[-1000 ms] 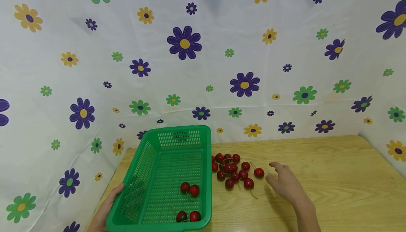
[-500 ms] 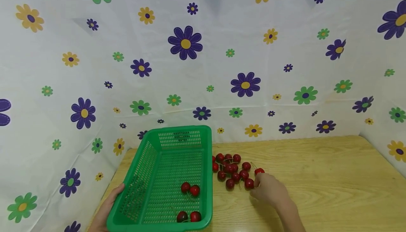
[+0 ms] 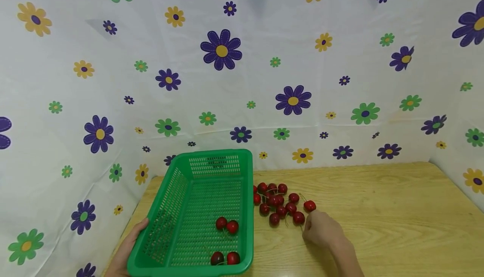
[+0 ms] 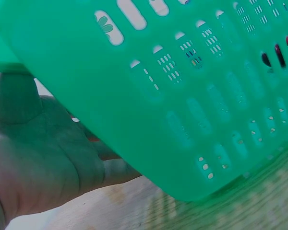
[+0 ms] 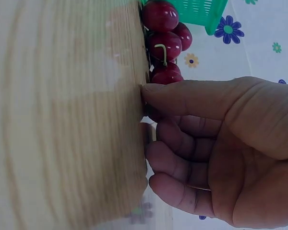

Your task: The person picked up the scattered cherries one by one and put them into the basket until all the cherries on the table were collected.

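Observation:
A green plastic basket point(image 3: 247, 209) stands tilted on the left of the table, with several dark red cherries point(image 3: 232, 227) inside. My left hand point(image 3: 128, 247) holds its left side; in the left wrist view the palm point(image 4: 43, 153) faces the basket wall point(image 4: 86, 96) and the fingers pass behind it. My right hand point(image 3: 324, 230) is low over the wood, fingers curled, pinching the stem of the cherry point(image 3: 298, 218) at the near edge of the pile. From the right wrist, the thumb point(image 5: 192, 98) hides the pinch, with more cherries point(image 5: 161, 17) beyond it.
The cherry pile point(image 3: 273, 201) lies right against the basket's right side. One cherry point(image 3: 309, 205) sits at its right edge, just beyond my right hand. A white flower-print cloth point(image 3: 340, 79) hangs behind and beside the wooden table point(image 3: 397, 218).
My right hand has come left and down to the near edge of the pile, its fingers closing at a cherry's stem. That cherry has shifted slightly. The left hand and basket stay put.

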{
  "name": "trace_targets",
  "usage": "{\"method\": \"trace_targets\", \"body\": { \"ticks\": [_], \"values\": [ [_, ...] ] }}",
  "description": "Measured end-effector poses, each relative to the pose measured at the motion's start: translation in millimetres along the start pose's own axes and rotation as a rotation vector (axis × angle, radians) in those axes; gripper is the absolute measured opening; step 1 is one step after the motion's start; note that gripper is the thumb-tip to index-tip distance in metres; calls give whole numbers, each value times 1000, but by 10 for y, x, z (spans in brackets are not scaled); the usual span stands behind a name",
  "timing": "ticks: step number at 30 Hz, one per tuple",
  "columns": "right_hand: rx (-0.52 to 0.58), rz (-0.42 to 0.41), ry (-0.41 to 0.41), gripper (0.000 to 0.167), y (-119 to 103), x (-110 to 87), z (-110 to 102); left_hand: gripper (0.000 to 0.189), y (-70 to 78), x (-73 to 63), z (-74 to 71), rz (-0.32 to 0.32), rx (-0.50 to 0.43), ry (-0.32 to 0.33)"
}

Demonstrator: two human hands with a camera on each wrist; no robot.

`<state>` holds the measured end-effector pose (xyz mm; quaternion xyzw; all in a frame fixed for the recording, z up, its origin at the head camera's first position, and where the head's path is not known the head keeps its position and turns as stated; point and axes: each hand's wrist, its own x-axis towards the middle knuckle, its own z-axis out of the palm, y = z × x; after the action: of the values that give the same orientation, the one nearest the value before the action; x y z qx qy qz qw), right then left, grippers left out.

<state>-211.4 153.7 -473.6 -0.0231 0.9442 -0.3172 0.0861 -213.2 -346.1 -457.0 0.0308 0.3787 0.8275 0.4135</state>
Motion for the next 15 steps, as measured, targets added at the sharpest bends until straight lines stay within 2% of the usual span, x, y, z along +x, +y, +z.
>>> {"method": "trace_targets", "body": {
  "ticks": [7,15],
  "values": [
    [10,-36,26,37,-2,-7,-9,64,1,-3,-14,-10,17,17],
    [51,4,56,34,-56,-18,-77,64,2,-2,-6,-10,17,15]
  ]
}}
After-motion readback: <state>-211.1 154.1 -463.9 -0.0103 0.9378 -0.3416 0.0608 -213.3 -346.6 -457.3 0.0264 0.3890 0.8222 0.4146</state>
